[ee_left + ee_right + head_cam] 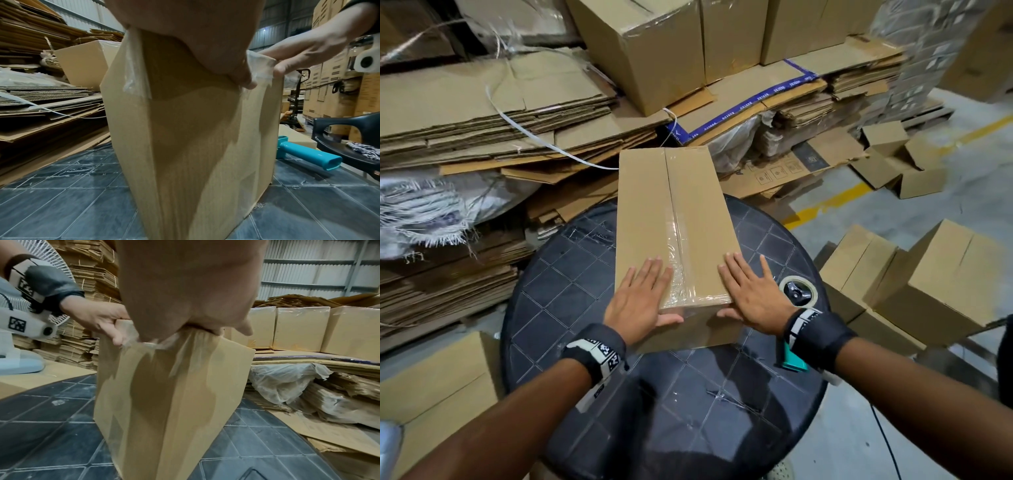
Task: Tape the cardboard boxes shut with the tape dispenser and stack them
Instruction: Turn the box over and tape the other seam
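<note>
Cardboard fills the room in our head view: flattened sheets [493, 113] stacked at left and behind, made-up boxes [914, 291] on the grey floor at right. We work at a round black table [558, 301] scored with a grid. The box [674, 219] lies on it with its long axis running straight away from us, clear tape [677, 246] along the near half of its centre seam and wrapped over the near edge. Our left hand [640, 298] and right hand [751, 291] lie flat on the near end of the top, fingers straight and spread, thumbs hooked down over the front face. The tape dispenser [796, 294] rests on the table just right of the box, partly behind our right wrist.

From the left wrist we see the box's near end standing on the table, both thumbs pressing the tape down at its upper edge. The dispenser's teal handle [306, 155] lies to the right, with what may be a black chair [349, 138] beyond.

From the right wrist, the left thumb [117, 335] presses on crinkled tape at the box's top edge; a white fan [51, 264] stands behind, and taped boxes [300, 327] sit on stacked sheets at right.
</note>
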`<state>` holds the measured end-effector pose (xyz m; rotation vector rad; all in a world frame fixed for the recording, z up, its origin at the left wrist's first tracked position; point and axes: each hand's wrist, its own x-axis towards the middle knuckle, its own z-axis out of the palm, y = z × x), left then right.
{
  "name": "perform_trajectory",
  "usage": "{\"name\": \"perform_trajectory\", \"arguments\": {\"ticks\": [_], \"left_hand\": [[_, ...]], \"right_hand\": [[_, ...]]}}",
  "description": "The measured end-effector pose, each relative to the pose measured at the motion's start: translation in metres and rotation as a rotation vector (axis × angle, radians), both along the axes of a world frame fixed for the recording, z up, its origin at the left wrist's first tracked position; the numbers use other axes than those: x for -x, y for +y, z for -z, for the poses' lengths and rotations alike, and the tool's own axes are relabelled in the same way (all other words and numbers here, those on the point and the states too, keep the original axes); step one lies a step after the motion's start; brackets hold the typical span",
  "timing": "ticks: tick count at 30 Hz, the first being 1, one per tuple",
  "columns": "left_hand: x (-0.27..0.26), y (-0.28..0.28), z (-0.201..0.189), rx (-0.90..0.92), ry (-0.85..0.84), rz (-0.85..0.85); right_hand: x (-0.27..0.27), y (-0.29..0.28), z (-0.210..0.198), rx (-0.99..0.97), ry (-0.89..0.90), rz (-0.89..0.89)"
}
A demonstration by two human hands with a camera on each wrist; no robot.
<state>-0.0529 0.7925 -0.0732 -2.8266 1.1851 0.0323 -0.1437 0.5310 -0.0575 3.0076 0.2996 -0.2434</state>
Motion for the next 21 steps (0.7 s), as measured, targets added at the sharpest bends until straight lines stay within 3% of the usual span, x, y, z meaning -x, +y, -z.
{"name": "perform_trajectory", "arguments": {"ticks": [5, 10, 12, 15, 18, 21], "left_hand": [[-0.008, 0.012, -0.001, 0.078, -0.013, 0.128], [-0.035, 0.034, 0.004, 0.202, 0.005, 0.213], [-0.036, 0.036, 0.015, 0.405, -0.032, 0.094], [-0.019, 0.024, 0.030, 0.859, -0.083, -0.261], [-0.003, 0.005, 0.029, 1.199, 0.001, -0.638], [0.002, -0.009, 0.030, 1.427, 0.100, -0.946]], "right_hand": [[-0.017, 0.004, -0.006, -0.112, -0.026, -0.125], [-0.023, 0.017, 0.016, -0.214, -0.163, -0.082], [-0.025, 0.021, 0.022, -0.235, -0.228, -0.059], [-0.028, 0.021, 0.027, -0.235, -0.270, -0.039], [-0.028, 0.021, 0.029, -0.216, -0.297, -0.031], [-0.028, 0.022, 0.028, -0.192, -0.313, -0.034]]}}
